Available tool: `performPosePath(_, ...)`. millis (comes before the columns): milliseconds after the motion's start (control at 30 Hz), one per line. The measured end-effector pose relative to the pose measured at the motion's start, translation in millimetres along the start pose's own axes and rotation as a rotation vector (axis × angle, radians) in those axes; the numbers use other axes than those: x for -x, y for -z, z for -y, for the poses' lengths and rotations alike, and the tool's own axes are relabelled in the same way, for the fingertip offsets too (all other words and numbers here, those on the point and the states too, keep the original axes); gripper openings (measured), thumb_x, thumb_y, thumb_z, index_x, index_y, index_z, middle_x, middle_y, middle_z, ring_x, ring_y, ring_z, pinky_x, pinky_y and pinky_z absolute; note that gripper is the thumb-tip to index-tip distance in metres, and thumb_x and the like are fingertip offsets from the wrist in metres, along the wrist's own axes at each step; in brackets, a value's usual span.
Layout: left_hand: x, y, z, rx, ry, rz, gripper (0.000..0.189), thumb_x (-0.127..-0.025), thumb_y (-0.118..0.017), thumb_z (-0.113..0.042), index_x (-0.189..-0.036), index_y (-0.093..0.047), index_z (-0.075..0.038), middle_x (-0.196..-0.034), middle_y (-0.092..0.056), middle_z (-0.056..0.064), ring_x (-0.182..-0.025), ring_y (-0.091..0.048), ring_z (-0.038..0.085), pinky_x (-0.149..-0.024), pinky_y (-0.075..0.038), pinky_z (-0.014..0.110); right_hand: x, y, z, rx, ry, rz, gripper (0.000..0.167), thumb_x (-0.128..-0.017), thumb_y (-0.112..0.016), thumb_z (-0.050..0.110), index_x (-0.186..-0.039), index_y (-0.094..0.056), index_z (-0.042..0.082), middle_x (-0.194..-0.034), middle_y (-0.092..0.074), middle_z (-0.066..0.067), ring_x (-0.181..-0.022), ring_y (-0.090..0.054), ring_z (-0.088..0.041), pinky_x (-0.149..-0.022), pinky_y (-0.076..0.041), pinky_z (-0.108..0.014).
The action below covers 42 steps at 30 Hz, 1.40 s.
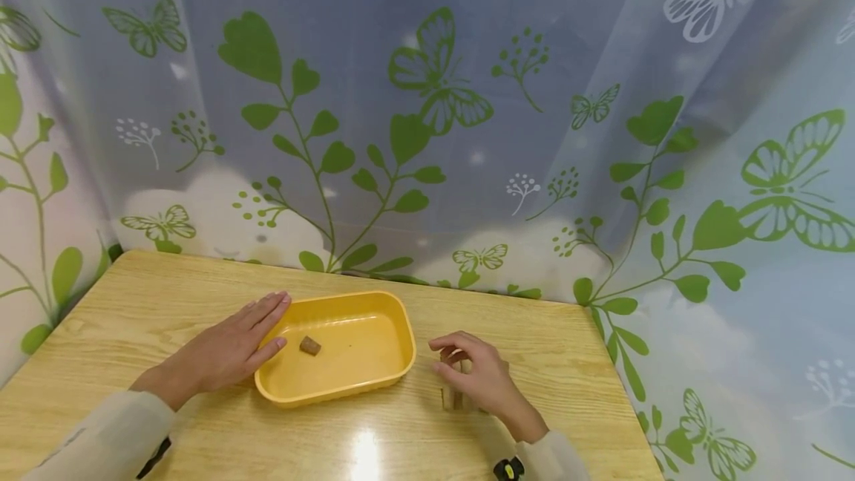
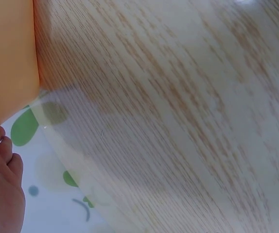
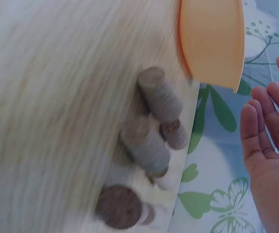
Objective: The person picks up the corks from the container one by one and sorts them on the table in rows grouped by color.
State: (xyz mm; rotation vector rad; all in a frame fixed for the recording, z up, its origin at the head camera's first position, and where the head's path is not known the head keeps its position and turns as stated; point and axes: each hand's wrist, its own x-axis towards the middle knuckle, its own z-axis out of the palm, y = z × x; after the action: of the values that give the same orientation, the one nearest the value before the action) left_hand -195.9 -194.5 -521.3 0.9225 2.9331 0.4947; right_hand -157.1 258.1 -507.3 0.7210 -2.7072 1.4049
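Note:
A yellow plastic basin (image 1: pixel 361 347) sits on the table with one short brown cork-like cylinder (image 1: pixel 310 346) inside, near its left end. My left hand (image 1: pixel 223 351) lies along the basin's left rim, its fingers extended. In the left wrist view, its fingertips touch the basin's edge. To the right of the basin, my right hand (image 1: pixel 484 377) hovers above a group of wood-like cylinders (image 1: pixel 453 398), its fingers loosely bent and holding nothing. The right wrist view shows several of these cylinders (image 3: pixel 147 145), beige-sided with brown ends, standing close together in different sizes.
The wooden table (image 1: pixel 427 440) ends at a curtain (image 1: pixel 361 132) printed with green leaves and butterflies, which hangs behind it and along both sides. A dark band (image 1: pixel 509 469) circles the right wrist.

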Motion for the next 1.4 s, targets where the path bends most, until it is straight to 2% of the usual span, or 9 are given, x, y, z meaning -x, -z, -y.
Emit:
performPosePath(200, 0.7, -2.3, 1.2, 0.007, -0.003, -0.019, 0.074, -0.118, -0.044, -0.049, -0.172, -0.028, -0.003, -0.180, -0.026, 0.018, -0.165, -0.029, 0.043, -0.135, -0.025, 0.054, -13.0, -8, 12, 0.002, -0.006, 0.023, 0.029, -0.103, -0.079, 0.019, -0.130, -0.077, 0.009, -0.124, -0.078, -0.010, -0.108, -0.074, -0.030, -0.095, -0.065, -0.052)
performPosePath(333, 1.0, -3.2, 1.6, 0.024, 0.011, -0.007, 0.074, -0.118, -0.042, -0.050, -0.173, -0.026, -0.004, -0.181, -0.024, 0.017, -0.166, -0.027, 0.042, -0.139, -0.011, 0.041, -21.3, -14, 18, -0.025, -0.020, 0.053, 0.032, -0.103, -0.079, 0.022, -0.132, -0.076, 0.008, -0.127, -0.077, -0.010, -0.111, -0.074, -0.030, -0.098, -0.064, -0.048)
performPosePath(567, 2.0, -0.1, -0.6, 0.008, 0.002, -0.019, 0.073, -0.118, -0.043, -0.049, -0.172, -0.028, -0.003, -0.180, -0.026, 0.018, -0.165, -0.029, 0.043, -0.137, -0.022, 0.049, -34.6, -28, 24, -0.078, 0.017, 0.082, 0.030, -0.103, -0.079, 0.022, -0.131, -0.077, 0.012, -0.129, -0.076, -0.014, -0.114, -0.072, -0.042, -0.102, -0.063, -0.039)
performPosePath(667, 1.9, -0.4, -0.6, 0.017, 0.017, -0.008, 0.073, -0.118, -0.043, -0.050, -0.173, -0.027, -0.004, -0.181, -0.024, 0.016, -0.166, -0.027, 0.042, -0.138, -0.018, 0.046, -39.2, -33, 28, -0.083, 0.012, 0.094, 0.030, -0.103, -0.079, 0.023, -0.132, -0.077, 0.014, -0.131, -0.076, -0.008, -0.115, -0.072, -0.041, -0.103, -0.062, -0.038)
performPosePath(800, 1.7, -1.0, 0.2, 0.006, 0.010, -0.014, 0.073, -0.118, -0.043, -0.049, -0.173, -0.028, -0.003, -0.180, -0.026, 0.017, -0.165, -0.028, 0.043, -0.137, -0.021, 0.049, -44.8, -39, 33, -0.079, 0.017, 0.105, 0.030, -0.104, -0.078, 0.024, -0.132, -0.077, 0.013, -0.130, -0.076, -0.004, -0.116, -0.072, -0.039, -0.104, -0.062, -0.037)
performPosePath(967, 1.9, -1.4, 0.2, 0.017, 0.015, -0.010, 0.073, -0.118, -0.043, -0.049, -0.173, -0.028, -0.003, -0.181, -0.025, 0.018, -0.165, -0.027, 0.043, -0.139, -0.013, 0.040, -53.2, -46, 39, -0.071, 0.039, 0.125, 0.030, -0.105, -0.076, 0.024, -0.132, -0.076, 0.012, -0.132, -0.076, -0.005, -0.117, -0.072, -0.038, -0.105, -0.062, -0.038)
performPosePath(1033, 2.0, -1.0, -0.5, 0.023, 0.017, -0.010, 0.073, -0.118, -0.043, -0.049, -0.172, -0.028, -0.003, -0.181, -0.025, 0.017, -0.165, -0.027, 0.043, -0.139, -0.014, 0.041, -57.2, -49, 42, -0.066, 0.037, 0.133, 0.029, -0.105, -0.076, 0.024, -0.133, -0.076, 0.014, -0.132, -0.076, -0.005, -0.119, -0.072, -0.037, -0.106, -0.061, -0.035)
performPosePath(1167, 1.2, 0.2, -1.8, 0.014, 0.001, -0.014, 0.072, -0.118, -0.044, -0.048, -0.172, -0.030, -0.002, -0.180, -0.027, 0.018, -0.165, -0.029, 0.043, -0.133, -0.028, 0.057, -65.6, -55, 47, -0.055, 0.045, 0.156, 0.031, -0.105, -0.077, 0.024, -0.134, -0.075, 0.013, -0.131, -0.076, -0.006, -0.119, -0.072, -0.036, -0.106, -0.060, -0.034)
performPosePath(1400, -0.1, -2.1, 0.6, 0.009, 0.017, -0.001, 0.073, -0.118, -0.042, -0.049, -0.173, -0.028, -0.003, -0.181, -0.025, 0.018, -0.165, -0.027, 0.043, -0.134, -0.026, 0.057, -85.3, -67, 58, -0.010, 0.075, 0.203, 0.032, -0.105, -0.077, 0.025, -0.134, -0.075, 0.012, -0.130, -0.077, -0.008, -0.117, -0.073, -0.033, -0.106, -0.061, -0.037)
